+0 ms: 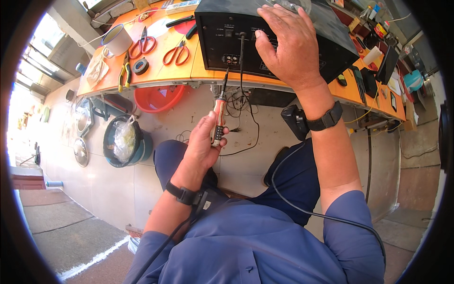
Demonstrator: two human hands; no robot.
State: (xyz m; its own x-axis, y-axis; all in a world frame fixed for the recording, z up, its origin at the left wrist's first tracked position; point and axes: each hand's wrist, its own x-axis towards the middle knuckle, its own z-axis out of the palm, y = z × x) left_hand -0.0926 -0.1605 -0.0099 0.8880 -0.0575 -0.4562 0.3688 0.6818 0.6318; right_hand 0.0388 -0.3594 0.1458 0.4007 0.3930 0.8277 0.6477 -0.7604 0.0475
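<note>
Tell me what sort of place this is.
Probably a repair workshop: the left hand holds a screwdriver, and pliers and a black electronic box sit on the bench.

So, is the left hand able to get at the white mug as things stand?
Probably yes, with a stretch: nothing covers the white mug, though the left hand is occupied by a screwdriver.
</note>
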